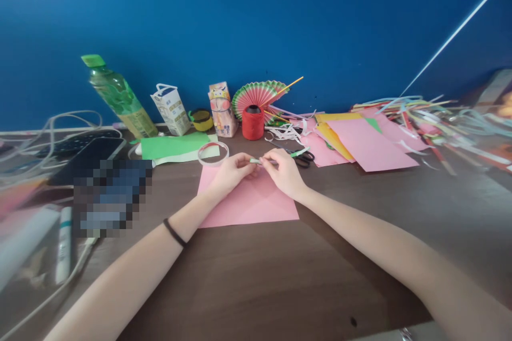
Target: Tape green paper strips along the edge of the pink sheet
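A sheet of pink paper (248, 210) lies flat on the dark table under my hands. Above it, my left hand (236, 170) pinches one end of a narrow green-and-white strip (300, 152), which looks like paper. My right hand (282, 173) grips the same strip between thumb and fingers, close to the left fingertips, and its other end sticks out past the knuckles. A roll of tape (213, 164) rests by the paper's far left corner. Black-handled scissors (304, 159) lie just beyond my right hand, partly hidden by it.
Green paper (174, 147), a green bottle (120, 96), two small cartons, red thread (253, 123) and a paper fan (256, 97) line the blue wall. Pink sheets (372, 144) and loose strips crowd the right. A phone (116, 194), cables and a marker (64, 245) occupy the left.
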Demonstrator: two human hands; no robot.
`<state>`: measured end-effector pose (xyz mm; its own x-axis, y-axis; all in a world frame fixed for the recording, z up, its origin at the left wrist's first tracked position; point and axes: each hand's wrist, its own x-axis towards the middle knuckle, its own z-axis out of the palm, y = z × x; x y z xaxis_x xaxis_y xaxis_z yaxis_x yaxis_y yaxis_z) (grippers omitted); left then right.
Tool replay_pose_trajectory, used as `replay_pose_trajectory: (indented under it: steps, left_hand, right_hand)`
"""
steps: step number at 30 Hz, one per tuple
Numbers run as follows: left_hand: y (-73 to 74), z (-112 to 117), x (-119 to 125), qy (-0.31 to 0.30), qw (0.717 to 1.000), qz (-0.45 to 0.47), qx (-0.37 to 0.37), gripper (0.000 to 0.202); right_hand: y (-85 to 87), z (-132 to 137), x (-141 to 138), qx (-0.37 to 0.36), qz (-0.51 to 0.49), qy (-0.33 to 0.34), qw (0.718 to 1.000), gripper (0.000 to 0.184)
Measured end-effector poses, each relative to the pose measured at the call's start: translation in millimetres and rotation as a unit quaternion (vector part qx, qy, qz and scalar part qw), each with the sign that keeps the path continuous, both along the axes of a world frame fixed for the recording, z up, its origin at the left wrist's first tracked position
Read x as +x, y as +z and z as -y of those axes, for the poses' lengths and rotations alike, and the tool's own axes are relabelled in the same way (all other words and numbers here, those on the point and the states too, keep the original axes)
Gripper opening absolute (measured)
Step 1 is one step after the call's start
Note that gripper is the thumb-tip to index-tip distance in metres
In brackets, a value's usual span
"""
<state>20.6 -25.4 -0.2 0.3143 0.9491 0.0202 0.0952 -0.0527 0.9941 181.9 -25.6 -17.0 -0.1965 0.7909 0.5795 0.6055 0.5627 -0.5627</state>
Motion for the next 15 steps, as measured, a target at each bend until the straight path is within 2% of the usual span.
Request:
replay_pose_trajectory:
  steps: [15]
  left_hand:
    - [-2.5,-1.4,-1.0,-0.012,1.0,0.014,-0.001,0.018]
  right_hand:
    - [1.3,1.8,0.0,-0.004,-0.006,0.003,1.0,0.017]
